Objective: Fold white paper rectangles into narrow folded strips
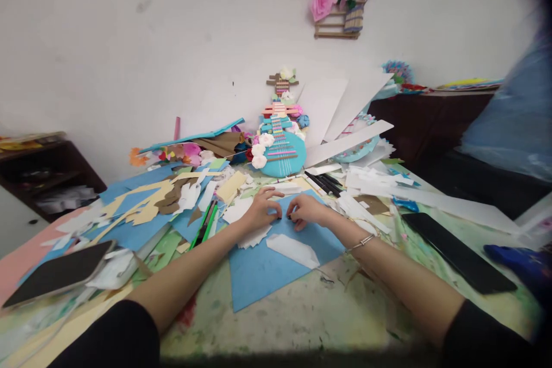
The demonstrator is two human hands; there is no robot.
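Note:
My left hand (264, 210) and my right hand (307, 211) are close together over a blue paper sheet (254, 276). The fingers of both hands are bent into a pinch, tips facing each other across a small gap. Small dark spots show at the fingertips; I cannot tell what they are, and anything held there is too small to name. Just below the hands, a white strip of paper (293, 250) with angled ends lies on the blue sheet. White paper scraps (254, 237) lie beside my left wrist.
Left of my arm lie a green cutter knife (206, 223), paper offcuts (150, 201) and a phone (60, 273). A second black phone (457, 250), blue scissors (405, 204) and black pens (325, 183) are to the right. A turquoise round paper craft (284, 155) stands against the wall.

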